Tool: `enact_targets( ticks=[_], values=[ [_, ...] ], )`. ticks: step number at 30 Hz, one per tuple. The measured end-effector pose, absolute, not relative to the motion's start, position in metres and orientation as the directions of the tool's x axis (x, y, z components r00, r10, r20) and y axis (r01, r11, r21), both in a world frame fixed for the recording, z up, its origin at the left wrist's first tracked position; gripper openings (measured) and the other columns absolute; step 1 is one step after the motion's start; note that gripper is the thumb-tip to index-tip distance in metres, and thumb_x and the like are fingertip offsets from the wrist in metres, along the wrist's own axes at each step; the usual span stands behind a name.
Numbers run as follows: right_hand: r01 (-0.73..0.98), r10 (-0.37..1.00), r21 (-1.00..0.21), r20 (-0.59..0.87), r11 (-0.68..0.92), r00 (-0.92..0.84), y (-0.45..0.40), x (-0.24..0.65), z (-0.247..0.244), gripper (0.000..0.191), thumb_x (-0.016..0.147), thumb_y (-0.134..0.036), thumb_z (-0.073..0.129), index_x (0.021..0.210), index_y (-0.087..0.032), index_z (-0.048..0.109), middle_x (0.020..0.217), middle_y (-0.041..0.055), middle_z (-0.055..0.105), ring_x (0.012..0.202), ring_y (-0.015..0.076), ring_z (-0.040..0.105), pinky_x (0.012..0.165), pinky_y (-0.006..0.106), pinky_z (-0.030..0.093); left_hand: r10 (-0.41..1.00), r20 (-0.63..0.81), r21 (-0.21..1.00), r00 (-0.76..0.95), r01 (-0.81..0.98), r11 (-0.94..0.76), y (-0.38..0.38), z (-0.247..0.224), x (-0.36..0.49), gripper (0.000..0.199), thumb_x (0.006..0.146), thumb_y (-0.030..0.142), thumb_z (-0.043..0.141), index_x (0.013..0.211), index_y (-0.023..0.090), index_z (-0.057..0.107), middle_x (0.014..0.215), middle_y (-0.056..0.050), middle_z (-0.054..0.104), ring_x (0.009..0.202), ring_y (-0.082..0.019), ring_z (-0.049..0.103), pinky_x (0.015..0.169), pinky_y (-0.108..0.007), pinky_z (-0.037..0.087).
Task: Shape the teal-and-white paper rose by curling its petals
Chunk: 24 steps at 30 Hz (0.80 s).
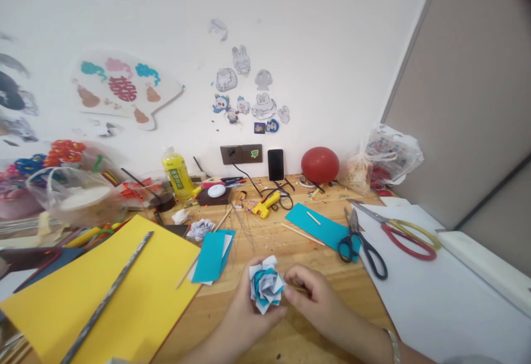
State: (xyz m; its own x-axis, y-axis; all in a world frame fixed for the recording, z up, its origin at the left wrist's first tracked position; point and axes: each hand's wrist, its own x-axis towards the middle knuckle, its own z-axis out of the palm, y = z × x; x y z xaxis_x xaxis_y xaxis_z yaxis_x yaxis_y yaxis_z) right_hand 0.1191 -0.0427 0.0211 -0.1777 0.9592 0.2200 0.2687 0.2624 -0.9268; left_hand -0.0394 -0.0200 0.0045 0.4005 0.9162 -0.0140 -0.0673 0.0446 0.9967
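Note:
A paper flower [266,285] with white and teal petals faces up at the bottom centre. My left hand [245,313] is wrapped round its left side and underside, the thumb lying below it. Close against the flower's right edge is my right hand [317,301], its fingers curled in a pinch. A thin wooden stick [297,288] shows between the fingers of my right hand; the stick's far end is hidden. Teal paper pieces [211,259] lie just beyond my left hand, and black-handled scissors [368,249] rest to the right.
Yellow paper [145,275] covers the left of the wooden table, white paper [440,292] the right. Farther back are a yellow glue gun [266,206], a crumpled paper flower [201,229], a phone [276,165], a red balloon [319,165], a yellow bottle [177,173] and red-and-yellow-handled scissors [409,237].

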Motion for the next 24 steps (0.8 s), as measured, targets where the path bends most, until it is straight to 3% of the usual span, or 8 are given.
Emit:
enact_targets(
  ticks=[4,9,15,24],
  values=[
    [0.261,0.968,-0.936,0.207,0.238,-0.138,-0.04,0.121,0.02,0.016,0.078,-0.029,0.048,0.067,-0.018,0.048,0.061,-0.0031,0.046,0.058,0.012,0.045,0.055,0.022,0.037,0.893,-0.01,0.99,0.45,-0.118,0.071,-0.017,0.0,-0.039,0.064,0.056,0.019,0.071,0.107,0.022,0.033,0.086,0.0,0.053,0.078,-0.015,0.053,0.069,-0.025,0.043],
    [0.261,0.981,-0.951,0.131,0.165,-0.143,-0.038,0.124,0.026,0.017,0.075,-0.028,0.051,0.063,-0.018,0.048,0.054,-0.006,0.04,0.052,0.0096,0.04,0.05,0.019,0.034,0.841,0.044,0.998,0.539,-0.063,-0.012,-0.018,0.011,-0.04,0.048,0.051,0.003,0.062,0.088,0.021,0.039,0.077,0.006,0.047,0.063,-0.008,0.045,0.055,-0.017,0.035],
    [0.242,0.975,-0.957,0.114,0.159,-0.192,-0.039,0.119,0.026,0.011,0.07,-0.02,0.047,0.061,-0.018,0.044,0.054,-0.0057,0.04,0.053,0.0093,0.039,0.049,0.019,0.032,0.802,0.116,0.987,0.585,0.023,-0.16,-0.022,0.012,-0.04,0.041,0.053,0.002,0.057,0.088,0.02,0.043,0.075,0.006,0.047,0.064,-0.009,0.043,0.057,-0.019,0.035],
    [0.083,0.982,-0.996,-0.036,-0.02,-0.185,-0.039,0.115,0.024,0.018,0.069,-0.032,0.051,0.06,-0.017,0.046,0.054,-0.0043,0.043,0.052,0.0094,0.039,0.049,0.02,0.03,0.813,0.183,0.954,0.552,0.1,-0.283,-0.02,-0.01,-0.042,0.039,0.059,0.004,0.058,0.089,0.021,0.04,0.076,0.005,0.05,0.064,-0.01,0.049,0.057,-0.019,0.039]
  ],
)
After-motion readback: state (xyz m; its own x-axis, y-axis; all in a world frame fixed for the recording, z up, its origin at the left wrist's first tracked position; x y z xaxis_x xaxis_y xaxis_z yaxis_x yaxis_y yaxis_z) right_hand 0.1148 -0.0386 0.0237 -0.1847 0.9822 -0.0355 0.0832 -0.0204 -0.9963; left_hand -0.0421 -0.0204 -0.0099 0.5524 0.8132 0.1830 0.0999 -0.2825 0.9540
